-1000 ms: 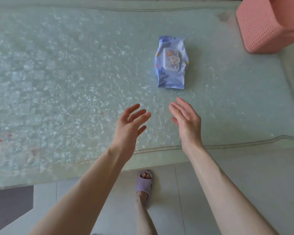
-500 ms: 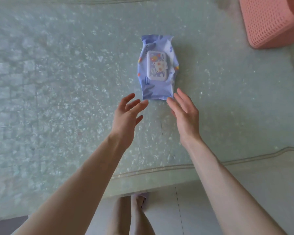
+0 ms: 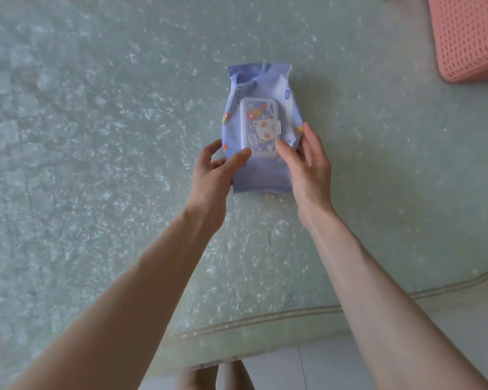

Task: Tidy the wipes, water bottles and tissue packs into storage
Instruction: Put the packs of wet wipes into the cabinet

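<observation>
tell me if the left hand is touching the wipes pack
Touching. In the head view the left hand has its thumb on the wipes pack, fingers curled round its left edge.

Open tabletop (image 3: 96, 164) surrounds the wipes pack (image 3: 261, 125), with the pink basket (image 3: 471, 38) (far right corner) well apart.

The one head-worn camera (a wide-angle) looks almost straight down at the table (image 3: 102, 170) from close above, its near edge low in frame.
</observation>
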